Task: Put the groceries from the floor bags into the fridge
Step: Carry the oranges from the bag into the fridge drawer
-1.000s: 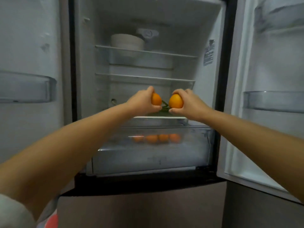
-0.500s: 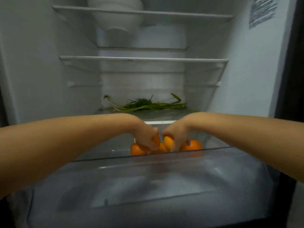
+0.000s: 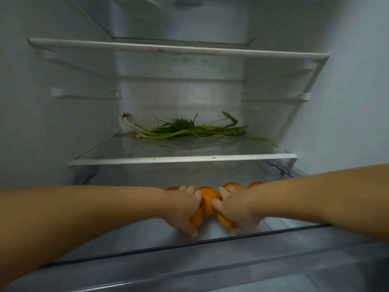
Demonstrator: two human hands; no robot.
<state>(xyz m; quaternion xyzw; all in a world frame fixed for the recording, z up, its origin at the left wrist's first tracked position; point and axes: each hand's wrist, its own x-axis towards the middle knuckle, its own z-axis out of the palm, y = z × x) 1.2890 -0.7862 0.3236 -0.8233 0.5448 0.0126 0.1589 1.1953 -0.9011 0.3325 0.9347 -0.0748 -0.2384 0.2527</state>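
Inside the drawer [image 3: 189, 245], left hand [image 3: 185, 209] and right hand [image 3: 235, 209] each grasp an orange; greens [image 3: 189, 131] lie at 12 o'clock.

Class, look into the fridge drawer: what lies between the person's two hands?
In the head view, one orange sits between the left hand and the right hand, touched by fingers of both.

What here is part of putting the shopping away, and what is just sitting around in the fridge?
Part of the job:
- left hand, gripping an orange
- right hand, gripping another orange
- oranges already in the drawer
- open crisper drawer

Just sitting there:
- green onions on the glass shelf
- white shelf above
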